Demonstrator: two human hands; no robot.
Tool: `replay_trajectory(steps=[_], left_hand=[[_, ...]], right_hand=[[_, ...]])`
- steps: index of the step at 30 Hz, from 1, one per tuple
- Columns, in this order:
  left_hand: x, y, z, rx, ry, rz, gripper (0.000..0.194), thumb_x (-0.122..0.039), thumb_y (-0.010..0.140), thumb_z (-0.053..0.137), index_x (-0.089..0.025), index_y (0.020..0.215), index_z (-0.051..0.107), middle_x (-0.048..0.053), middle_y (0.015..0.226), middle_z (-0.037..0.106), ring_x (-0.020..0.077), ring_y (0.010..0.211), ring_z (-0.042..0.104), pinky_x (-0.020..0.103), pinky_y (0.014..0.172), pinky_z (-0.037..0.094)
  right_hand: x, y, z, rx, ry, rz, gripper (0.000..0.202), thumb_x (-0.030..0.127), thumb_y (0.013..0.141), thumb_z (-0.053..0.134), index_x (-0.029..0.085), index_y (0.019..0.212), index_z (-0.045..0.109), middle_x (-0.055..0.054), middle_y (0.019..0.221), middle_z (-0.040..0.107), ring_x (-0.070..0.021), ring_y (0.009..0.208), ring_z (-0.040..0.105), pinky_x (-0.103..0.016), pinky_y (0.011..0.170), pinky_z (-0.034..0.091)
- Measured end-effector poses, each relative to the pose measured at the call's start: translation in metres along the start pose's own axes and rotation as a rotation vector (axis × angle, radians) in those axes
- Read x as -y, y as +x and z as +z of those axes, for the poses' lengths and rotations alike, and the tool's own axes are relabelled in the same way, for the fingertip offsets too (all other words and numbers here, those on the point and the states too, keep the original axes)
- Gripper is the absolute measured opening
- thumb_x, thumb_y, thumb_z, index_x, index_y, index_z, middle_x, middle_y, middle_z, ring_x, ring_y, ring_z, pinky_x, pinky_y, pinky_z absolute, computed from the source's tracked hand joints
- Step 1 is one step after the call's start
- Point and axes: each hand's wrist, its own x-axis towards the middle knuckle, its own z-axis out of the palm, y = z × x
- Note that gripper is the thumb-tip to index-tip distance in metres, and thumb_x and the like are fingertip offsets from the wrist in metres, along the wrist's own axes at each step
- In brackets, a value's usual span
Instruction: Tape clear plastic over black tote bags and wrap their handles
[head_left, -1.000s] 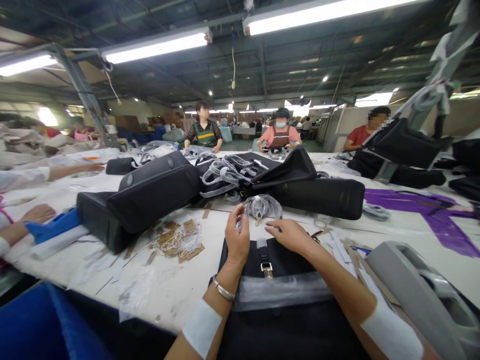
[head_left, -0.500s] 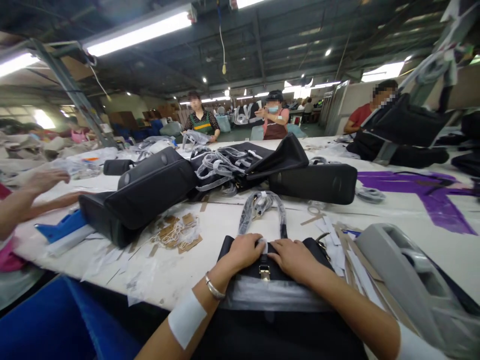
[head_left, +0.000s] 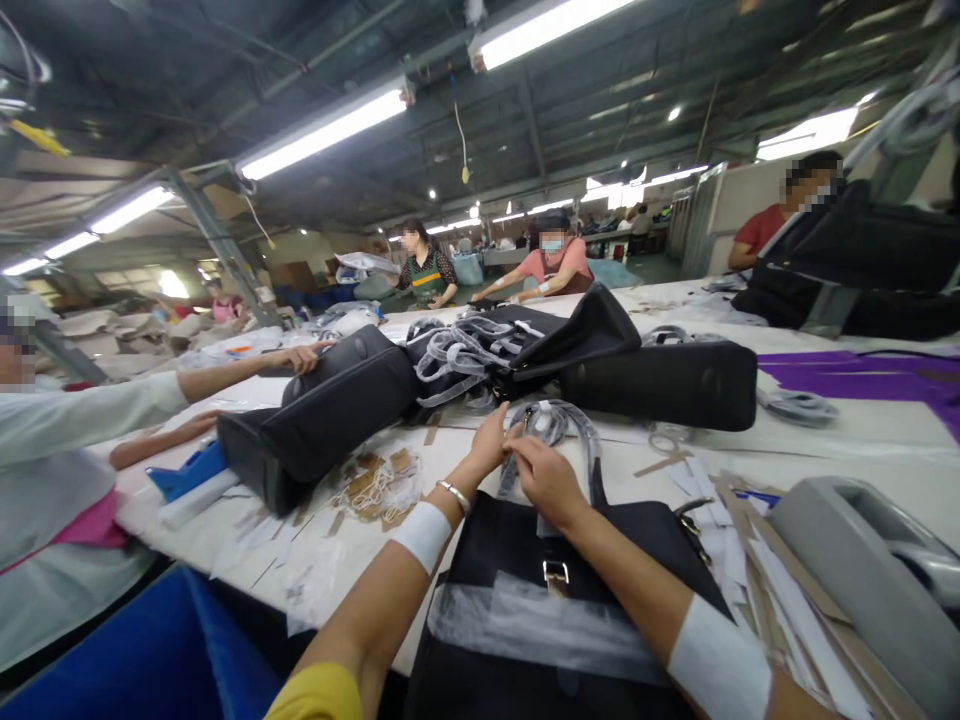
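Fluorescent tubes (head_left: 326,135) light a workshop above a long white table (head_left: 319,565). At far left, behind a blue bin (head_left: 97,660), a co-worker in white sleeves (head_left: 90,415) stretches a hand to a tipped black bag (head_left: 341,420); a blue tool (head_left: 187,470) lies just beside that bag. Next come brown tags (head_left: 371,490) with white strings. In the middle, nearest the wearer, a buckled black bag (head_left: 480,560) has clear film (head_left: 525,620) across its front. Over its top, the left hand (head_left: 491,440) and right hand (head_left: 547,480) meet beside the plastic-wrapped handle (head_left: 589,440), fingertips bunched together — whether they grip the wrapping cannot be told. Further right sit paper strips (head_left: 780,590), a grey dispenser (head_left: 832,550) and — farther back — purple sheeting (head_left: 847,378).
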Motion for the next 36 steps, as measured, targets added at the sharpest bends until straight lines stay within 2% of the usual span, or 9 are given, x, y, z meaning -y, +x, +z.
replay_trajectory(steps=[4, 8, 12, 15, 18, 22, 25, 30, 36], left_hand=[[-0.014, 0.046, 0.014, 0.055, -0.019, 0.083, 0.068, -0.039, 0.083, 0.068, -0.015, 0.142, 0.046, 0.015, 0.133, 0.060, 0.0271, 0.120, 0.058, 0.035, 0.101, 0.045], [-0.019, 0.079, 0.013, 0.248, 0.010, 0.161, 0.041, -0.040, 0.079, 0.072, -0.014, 0.111, 0.070, 0.008, 0.101, 0.074, 0.0234, 0.092, 0.068, 0.030, 0.085, 0.051], [-0.015, 0.096, 0.011, 0.334, 0.054, 0.167, 0.033, -0.044, 0.085, 0.065, -0.016, 0.101, 0.073, 0.004, 0.091, 0.075, 0.0198, 0.084, 0.068, 0.027, 0.079, 0.052], [-0.015, 0.096, 0.018, 0.242, 0.112, 0.136, 0.037, -0.037, 0.090, 0.058, -0.015, 0.118, 0.067, 0.012, 0.115, 0.070, 0.0259, 0.107, 0.064, 0.033, 0.094, 0.048], [-0.016, 0.081, 0.036, 0.146, 0.136, 0.174, 0.047, -0.035, 0.097, 0.044, -0.017, 0.141, 0.047, 0.015, 0.146, 0.047, 0.0254, 0.135, 0.043, 0.039, 0.111, 0.033], [-0.013, 0.052, 0.060, 0.273, 0.063, 0.336, 0.056, -0.043, 0.094, 0.050, -0.025, 0.146, 0.040, 0.010, 0.157, 0.032, 0.0280, 0.146, 0.024, 0.053, 0.118, 0.014], [-0.016, 0.044, 0.064, 0.313, -0.086, 0.296, 0.053, -0.041, 0.091, 0.056, -0.020, 0.139, 0.050, 0.015, 0.153, 0.038, 0.0324, 0.144, 0.028, 0.058, 0.116, 0.015], [0.002, 0.051, 0.022, 0.146, -0.171, 0.131, 0.047, -0.035, 0.096, 0.049, -0.017, 0.140, 0.049, 0.013, 0.136, 0.059, 0.0197, 0.119, 0.060, 0.031, 0.101, 0.046], [0.106, -0.013, -0.090, -0.090, -0.028, -0.223, 0.023, -0.021, 0.086, 0.063, -0.008, 0.104, 0.070, 0.012, 0.091, 0.074, 0.0182, 0.078, 0.070, 0.030, 0.079, 0.053]], right_hand=[[-0.002, -0.021, 0.010, 0.044, 0.019, -0.129, 0.020, 0.018, 0.089, 0.051, 0.021, 0.103, 0.065, -0.004, 0.094, 0.069, -0.0170, 0.081, 0.065, -0.026, 0.072, 0.045], [0.005, -0.028, 0.016, 0.209, -0.068, -0.272, 0.017, 0.017, 0.082, 0.054, 0.022, 0.095, 0.064, -0.001, 0.085, 0.068, -0.0158, 0.071, 0.063, -0.025, 0.060, 0.040], [0.006, -0.027, 0.022, 0.334, -0.083, -0.364, 0.021, 0.018, 0.085, 0.050, 0.023, 0.100, 0.064, 0.000, 0.088, 0.070, -0.0151, 0.072, 0.064, -0.025, 0.057, 0.036], [0.006, -0.027, 0.023, 0.348, -0.116, -0.365, 0.021, 0.019, 0.086, 0.049, 0.023, 0.102, 0.063, -0.001, 0.089, 0.070, -0.0155, 0.072, 0.065, -0.026, 0.056, 0.035], [0.006, -0.026, 0.024, 0.350, -0.146, -0.371, 0.017, 0.021, 0.085, 0.051, 0.022, 0.096, 0.064, -0.002, 0.089, 0.070, -0.0164, 0.072, 0.065, -0.027, 0.055, 0.034], [0.007, -0.027, 0.025, 0.394, -0.123, -0.431, 0.015, 0.019, 0.080, 0.054, 0.022, 0.087, 0.067, -0.003, 0.087, 0.071, -0.0174, 0.071, 0.065, -0.027, 0.056, 0.037], [0.007, -0.029, 0.022, 0.370, -0.031, -0.391, 0.016, 0.014, 0.079, 0.054, 0.021, 0.080, 0.068, -0.003, 0.082, 0.072, -0.0176, 0.073, 0.066, -0.025, 0.060, 0.042], [-0.002, -0.024, 0.018, 0.160, 0.159, -0.151, 0.025, 0.020, 0.087, 0.050, 0.024, 0.101, 0.070, -0.003, 0.094, 0.074, -0.0180, 0.079, 0.068, -0.027, 0.072, 0.050], [-0.008, -0.015, 0.018, -0.016, 0.106, 0.000, 0.024, 0.027, 0.087, 0.052, 0.022, 0.100, 0.072, -0.004, 0.101, 0.075, -0.0193, 0.074, 0.069, -0.032, 0.075, 0.053]])
